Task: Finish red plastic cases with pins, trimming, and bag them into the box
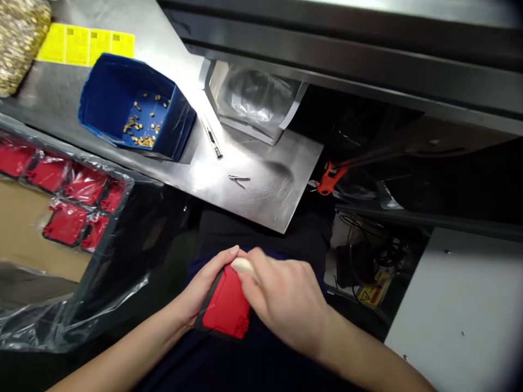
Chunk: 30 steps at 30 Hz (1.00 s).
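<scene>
In front of my lap, my left hand (198, 286) is closed around the left edge of a red and black plastic housing (225, 305). My right hand (288, 296) is wrapped around a cream-coloured, rounded piece (244, 265), which may be a tool's handle; the rest of it is hidden by my fingers. That piece meets the top end of the housing, near my left fingertips. On the metal bench (265, 198) ahead lie a small clipper-like metal tool (239, 179) and a slim utility knife (212, 139).
A blue bin (183, 122) with small brass pieces stands on the bench beside yellow labels (87, 46) and a bag of brass parts (20, 43). Red housings (65, 222) sit in a lined box at left. An orange-handled tool (330, 178) hangs beyond the bench corner.
</scene>
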### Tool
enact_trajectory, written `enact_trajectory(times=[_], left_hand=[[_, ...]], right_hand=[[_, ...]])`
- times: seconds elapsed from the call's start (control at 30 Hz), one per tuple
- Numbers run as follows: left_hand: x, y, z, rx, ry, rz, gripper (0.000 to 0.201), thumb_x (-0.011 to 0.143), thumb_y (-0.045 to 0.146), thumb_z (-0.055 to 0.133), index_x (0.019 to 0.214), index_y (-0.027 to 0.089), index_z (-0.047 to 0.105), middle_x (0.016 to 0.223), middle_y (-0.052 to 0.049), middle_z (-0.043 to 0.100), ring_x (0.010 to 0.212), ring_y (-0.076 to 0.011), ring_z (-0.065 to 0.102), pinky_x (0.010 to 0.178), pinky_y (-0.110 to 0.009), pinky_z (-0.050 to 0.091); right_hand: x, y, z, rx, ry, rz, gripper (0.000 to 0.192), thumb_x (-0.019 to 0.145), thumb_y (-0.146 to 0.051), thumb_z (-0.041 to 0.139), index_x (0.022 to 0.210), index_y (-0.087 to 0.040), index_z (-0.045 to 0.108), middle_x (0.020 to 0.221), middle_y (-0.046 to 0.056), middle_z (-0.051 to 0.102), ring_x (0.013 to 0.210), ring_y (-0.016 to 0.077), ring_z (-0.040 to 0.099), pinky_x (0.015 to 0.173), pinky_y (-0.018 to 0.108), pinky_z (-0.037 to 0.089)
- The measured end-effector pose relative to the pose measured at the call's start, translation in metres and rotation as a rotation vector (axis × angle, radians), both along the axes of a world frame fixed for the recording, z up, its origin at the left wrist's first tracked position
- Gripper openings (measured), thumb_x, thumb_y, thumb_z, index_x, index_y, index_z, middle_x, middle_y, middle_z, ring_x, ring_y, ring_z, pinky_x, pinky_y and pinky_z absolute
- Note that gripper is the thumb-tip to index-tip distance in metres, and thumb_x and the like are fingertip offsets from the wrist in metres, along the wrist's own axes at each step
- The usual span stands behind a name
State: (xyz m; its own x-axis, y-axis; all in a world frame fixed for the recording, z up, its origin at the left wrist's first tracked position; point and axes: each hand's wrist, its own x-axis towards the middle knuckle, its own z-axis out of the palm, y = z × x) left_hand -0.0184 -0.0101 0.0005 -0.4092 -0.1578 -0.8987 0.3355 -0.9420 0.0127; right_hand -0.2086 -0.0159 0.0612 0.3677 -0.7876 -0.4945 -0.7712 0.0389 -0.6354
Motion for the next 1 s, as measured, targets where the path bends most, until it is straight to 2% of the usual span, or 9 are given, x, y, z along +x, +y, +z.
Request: enact_trajectory(times=[0.07,0.17,0.3,0.4,0.53,0.67,0.83,0.93,1.0], left_hand=[[0.004,-0.003,0.003,-0.049,0.009,0.027,0.034,0.093,0.049,0.068,0.092,0.015,0.074,0.078,-0.01,0.078,0.063,-0.0218,0.072,0.058,-0.026,0.056],[0.013,-0.007,0.005,-0.183,0.124,0.1,0.043,0.095,0.054,0.064,0.115,0.016,0.071,0.12,-0.019,0.076,0.101,-0.0329,0.076,0.09,-0.041,0.059],[0.028,-0.006,-0.001,-0.256,0.284,0.189,0.056,0.096,0.05,0.061,0.142,0.018,0.058,0.148,-0.021,0.059,0.126,-0.0377,0.065,0.108,-0.052,0.051],[0.037,-0.003,-0.01,-0.286,0.285,0.223,0.051,0.098,0.04,0.058,0.143,0.015,0.059,0.154,-0.021,0.054,0.131,-0.036,0.063,0.106,-0.047,0.054],[0.044,-0.001,-0.022,-0.316,0.182,0.256,0.052,0.101,0.045,0.055,0.138,0.01,0.063,0.153,-0.02,0.054,0.127,-0.0336,0.065,0.099,-0.04,0.059],[0.045,-0.001,-0.028,-0.307,0.082,0.22,0.055,0.1,0.049,0.055,0.136,0.009,0.063,0.153,-0.022,0.054,0.127,-0.0342,0.065,0.099,-0.039,0.058],[0.041,0.008,-0.029,-0.377,-0.017,0.178,0.052,0.096,0.047,0.063,0.133,0.011,0.063,0.141,-0.023,0.065,0.119,-0.0318,0.069,0.097,-0.039,0.057],[0.04,0.017,-0.03,-0.441,-0.111,0.144,0.045,0.094,0.042,0.066,0.129,0.013,0.065,0.135,-0.022,0.069,0.113,-0.0284,0.071,0.094,-0.036,0.057],[0.038,0.022,-0.031,-0.446,-0.17,0.136,0.041,0.096,0.041,0.063,0.127,0.013,0.065,0.132,-0.021,0.071,0.109,-0.0267,0.072,0.09,-0.034,0.058]], right_hand=[[-0.016,-0.02,-0.018,-0.022,-0.05,-0.199,0.022,0.106,-0.043,0.042,0.109,-0.026,0.057,0.085,-0.002,0.075,0.074,0.0188,0.072,0.06,0.027,0.038],[-0.035,-0.053,-0.065,-0.12,0.055,-0.381,0.03,0.109,-0.042,0.032,0.121,-0.025,0.053,0.096,0.001,0.075,0.087,0.0206,0.073,0.07,0.027,0.048],[-0.052,-0.081,-0.121,-0.226,0.227,-0.305,0.04,0.108,-0.039,0.034,0.136,-0.017,0.052,0.127,0.014,0.068,0.11,0.024,0.068,0.088,0.031,0.052],[-0.086,-0.082,-0.139,-0.308,0.365,-0.277,0.043,0.107,-0.027,0.031,0.142,-0.015,0.051,0.139,0.02,0.057,0.125,0.0316,0.057,0.101,0.041,0.046],[-0.155,-0.081,-0.159,-0.35,0.516,-0.131,0.052,0.101,-0.014,0.031,0.15,-0.01,0.047,0.142,0.031,0.053,0.127,0.0445,0.049,0.097,0.057,0.039],[-0.197,-0.096,-0.187,-0.367,0.508,0.127,0.054,0.099,-0.006,0.028,0.147,-0.011,0.052,0.139,0.028,0.059,0.12,0.0376,0.055,0.094,0.05,0.038],[-0.212,-0.104,-0.183,-0.438,0.502,0.323,0.048,0.099,-0.007,0.032,0.143,-0.001,0.052,0.145,0.033,0.053,0.132,0.0388,0.049,0.102,0.051,0.034],[-0.205,-0.088,-0.153,-0.423,0.453,0.52,0.049,0.084,-0.007,0.056,0.133,-0.004,0.057,0.14,0.029,0.059,0.14,0.0382,0.044,0.115,0.05,0.027],[-0.189,-0.07,-0.121,-0.346,0.393,0.657,0.048,0.071,-0.01,0.067,0.119,-0.007,0.064,0.122,0.024,0.069,0.129,0.0374,0.055,0.119,0.05,0.027]])
